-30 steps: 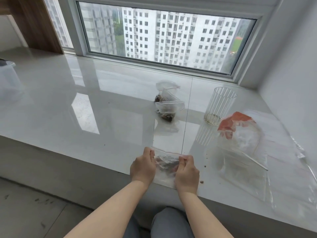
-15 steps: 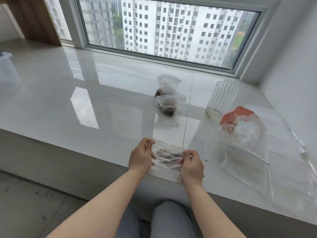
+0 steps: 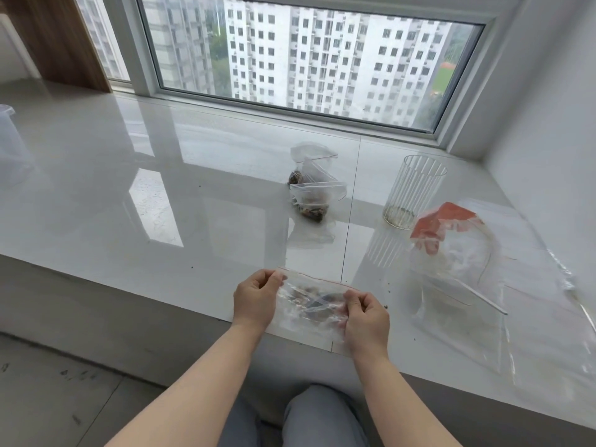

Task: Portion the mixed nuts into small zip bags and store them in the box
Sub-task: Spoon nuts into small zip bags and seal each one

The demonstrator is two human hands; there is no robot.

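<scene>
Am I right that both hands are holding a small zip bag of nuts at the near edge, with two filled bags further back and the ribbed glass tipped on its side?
Not quite: the ribbed glass stands upright, as the head view shows. The rest holds: the left hand and right hand hold the small zip bag at the near edge, with two filled bags further back.

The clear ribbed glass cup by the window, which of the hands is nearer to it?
Right. The right hand pinches the small clear zip bag below and slightly left of the clear ribbed glass cup; the left hand grips the bag's other end, farther left.
</scene>
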